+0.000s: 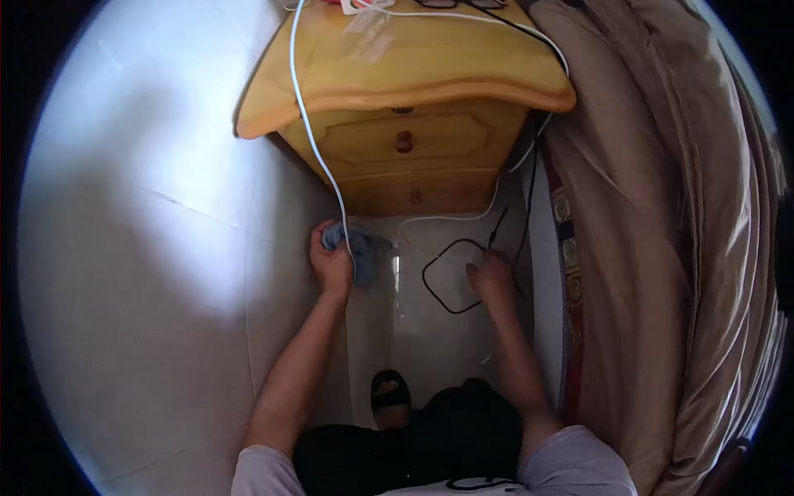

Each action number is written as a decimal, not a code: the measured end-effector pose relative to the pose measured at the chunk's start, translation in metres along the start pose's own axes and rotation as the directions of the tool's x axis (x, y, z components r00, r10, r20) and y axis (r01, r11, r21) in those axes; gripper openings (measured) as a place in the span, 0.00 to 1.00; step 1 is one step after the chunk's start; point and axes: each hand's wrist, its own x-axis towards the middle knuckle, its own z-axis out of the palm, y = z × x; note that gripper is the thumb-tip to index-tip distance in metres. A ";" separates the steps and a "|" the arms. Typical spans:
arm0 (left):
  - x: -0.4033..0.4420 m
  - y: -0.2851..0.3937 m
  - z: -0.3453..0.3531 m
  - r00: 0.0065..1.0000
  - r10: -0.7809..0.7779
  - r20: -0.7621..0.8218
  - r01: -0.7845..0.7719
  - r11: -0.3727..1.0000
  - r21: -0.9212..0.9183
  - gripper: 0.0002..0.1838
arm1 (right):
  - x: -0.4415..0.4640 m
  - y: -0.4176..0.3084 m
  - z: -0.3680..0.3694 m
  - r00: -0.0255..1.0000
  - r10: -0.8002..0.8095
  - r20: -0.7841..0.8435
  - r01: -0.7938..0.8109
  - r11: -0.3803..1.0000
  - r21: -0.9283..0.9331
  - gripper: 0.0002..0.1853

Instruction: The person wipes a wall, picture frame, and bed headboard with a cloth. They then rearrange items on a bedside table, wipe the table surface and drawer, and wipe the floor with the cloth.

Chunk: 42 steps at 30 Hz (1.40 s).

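My left hand [332, 263] is closed on a bunched blue-grey cloth [361, 252], low in front of the wooden nightstand [405, 62]. A white cable [308, 124] hangs from the nightstand top and passes over that hand and the cloth. On the right, my right hand [491, 276] is closed on a black cable [427, 277], which forms a loop to the left of the hand above the tiled floor. Its plug end [499, 221] points up beside my fingers. Another white cable [451, 218] runs across the floor near the nightstand's base.
Brown draped fabric [637, 215] covers the right side, with a patterned strip [571, 269] at its edge. Glasses [463, 3] and a white item [364, 5] lie on the nightstand top. My sandalled foot [389, 395] is at the bottom centre.
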 end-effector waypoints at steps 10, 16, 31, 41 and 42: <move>0.008 0.046 0.011 0.982 0.161 -0.103 -0.167 0.984 -0.055 0.21 | 0.046 0.064 0.067 0.945 -0.062 -0.321 0.038 0.996 -0.081 0.32; 0.009 0.046 0.012 0.983 0.103 -0.151 -0.111 0.993 -0.045 0.23 | 0.025 0.050 0.067 0.997 0.032 -0.066 -0.026 0.996 0.085 0.27; 0.013 0.030 0.011 0.969 0.170 -0.179 -0.175 0.985 -0.012 0.21 | 0.000 -0.011 0.074 0.963 -0.209 0.169 0.178 0.968 0.179 0.16; 0.013 0.024 0.010 0.986 0.136 -0.094 -0.142 0.988 -0.064 0.21 | 0.003 -0.091 0.001 0.945 -0.291 0.152 0.101 0.698 0.709 0.18; 0.012 0.024 0.011 0.989 0.137 -0.057 -0.141 0.987 -0.074 0.21 | -0.007 -0.107 -0.019 0.944 -0.316 0.089 0.144 0.641 0.754 0.20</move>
